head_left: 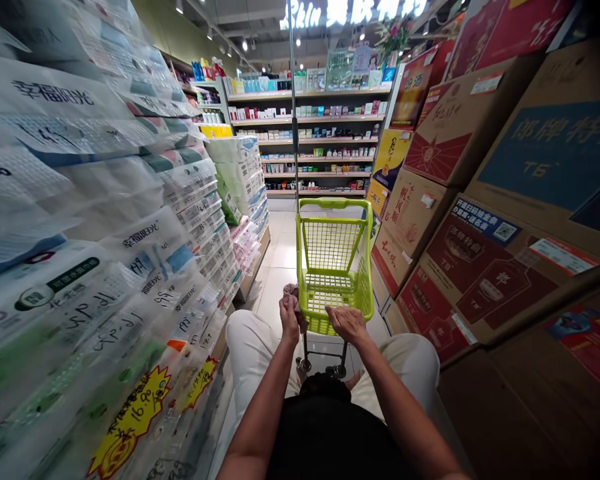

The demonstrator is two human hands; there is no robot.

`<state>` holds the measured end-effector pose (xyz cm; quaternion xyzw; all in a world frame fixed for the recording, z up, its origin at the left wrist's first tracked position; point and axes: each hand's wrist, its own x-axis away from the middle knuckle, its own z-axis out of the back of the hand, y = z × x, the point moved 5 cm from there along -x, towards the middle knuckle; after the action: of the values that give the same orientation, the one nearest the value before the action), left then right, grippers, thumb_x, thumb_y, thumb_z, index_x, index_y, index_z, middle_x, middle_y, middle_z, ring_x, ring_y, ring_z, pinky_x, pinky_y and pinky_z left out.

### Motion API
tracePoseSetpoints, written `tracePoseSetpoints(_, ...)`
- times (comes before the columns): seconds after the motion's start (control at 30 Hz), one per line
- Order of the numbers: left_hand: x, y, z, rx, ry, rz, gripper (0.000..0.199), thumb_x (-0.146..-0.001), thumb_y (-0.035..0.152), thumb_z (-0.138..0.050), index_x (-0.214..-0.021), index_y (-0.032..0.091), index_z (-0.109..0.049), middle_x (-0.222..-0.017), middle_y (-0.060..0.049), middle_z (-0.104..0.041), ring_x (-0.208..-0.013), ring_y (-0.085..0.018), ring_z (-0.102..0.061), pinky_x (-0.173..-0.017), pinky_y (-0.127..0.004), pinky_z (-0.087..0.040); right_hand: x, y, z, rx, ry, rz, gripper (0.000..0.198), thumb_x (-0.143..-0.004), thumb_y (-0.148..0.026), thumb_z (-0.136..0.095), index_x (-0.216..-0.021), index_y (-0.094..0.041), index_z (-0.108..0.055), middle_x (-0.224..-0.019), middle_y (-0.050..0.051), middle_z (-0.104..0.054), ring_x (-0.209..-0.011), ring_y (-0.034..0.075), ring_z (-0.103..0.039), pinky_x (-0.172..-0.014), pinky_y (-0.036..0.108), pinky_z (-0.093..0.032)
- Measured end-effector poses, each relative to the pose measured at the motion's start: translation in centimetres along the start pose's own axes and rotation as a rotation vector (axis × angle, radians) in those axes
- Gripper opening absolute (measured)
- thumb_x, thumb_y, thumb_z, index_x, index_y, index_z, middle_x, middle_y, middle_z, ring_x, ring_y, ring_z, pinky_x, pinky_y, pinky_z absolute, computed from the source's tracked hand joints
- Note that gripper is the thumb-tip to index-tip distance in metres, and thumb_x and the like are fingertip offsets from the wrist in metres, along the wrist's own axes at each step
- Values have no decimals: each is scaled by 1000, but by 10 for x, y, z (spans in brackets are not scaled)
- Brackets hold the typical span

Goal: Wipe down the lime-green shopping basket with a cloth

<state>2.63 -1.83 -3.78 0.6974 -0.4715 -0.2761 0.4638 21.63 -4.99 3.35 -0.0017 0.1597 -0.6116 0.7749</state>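
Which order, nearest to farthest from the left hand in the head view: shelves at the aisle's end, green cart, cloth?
1. Cloth, held in the left hand.
2. Green cart, ahead, to the right.
3. Shelves, far ahead across the aisle's end.

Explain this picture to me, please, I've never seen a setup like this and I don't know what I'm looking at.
No machine here, just someone working bare-handed. The single picture comes from a camera worn on their head, looking forward and down. The left hand holds a crumpled brownish cloth beside a green cart. The right hand is at the cart's near edge; whether it grasps it is hard to tell. The cart stands on a tiled floor, with plastic-wrapped packs stacked left, cardboard boxes right, and stocked shelves ahead.
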Motion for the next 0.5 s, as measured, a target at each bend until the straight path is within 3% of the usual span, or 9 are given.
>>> tracePoseSetpoints(0.07, -3, 8, -4, -2, -28, -49, 49, -81, 62, -75, -104, 23, -56, -105, -4, -70, -98, -15, -71, -84, -27, -59, 0, 1, 1, -11, -1, -13, 68, -110, -51, -21, -81, -25, -77, -80, 6, -79, -69, 17, -67, -64, 31, -29)
tracePoseSetpoints(0.2, 4, 6, -3, -13, -33, -21, 51, -84, 64, -72, -111, 23, -57, -114, -7, -72, -105, -18, -71, -89, -31, -59, 1, 2, 3, -13, 9, 6, 67, -110, -50, -23, -79, -24, -76, -80, 6, -79, -68, 16, -67, -63, 32, -27)
tracePoseSetpoints(0.4, -14, 6, -21, -13, -206, -36, 51, -83, 63, -75, -109, 23, -59, -114, -8, -72, -105, -20, -71, -92, -33, -58, 6, 13, 2, 37, -4, 160, 66, -111, -47, -23, -78, -23, -75, -80, 6, -79, -73, 17, -68, -66, 33, -27)
tracePoseSetpoints(0.5, -19, -4, -25, -63, -194, -4, 47, -82, 59, -76, -104, 22, -60, -112, -8, -72, -107, -21, -70, -95, -34, -56, 12, 27, 4, 56, 1, 155, 69, -111, -47, -19, -79, -22, -76, -82, 7, -79, -74, 16, -68, -67, 32, -27)
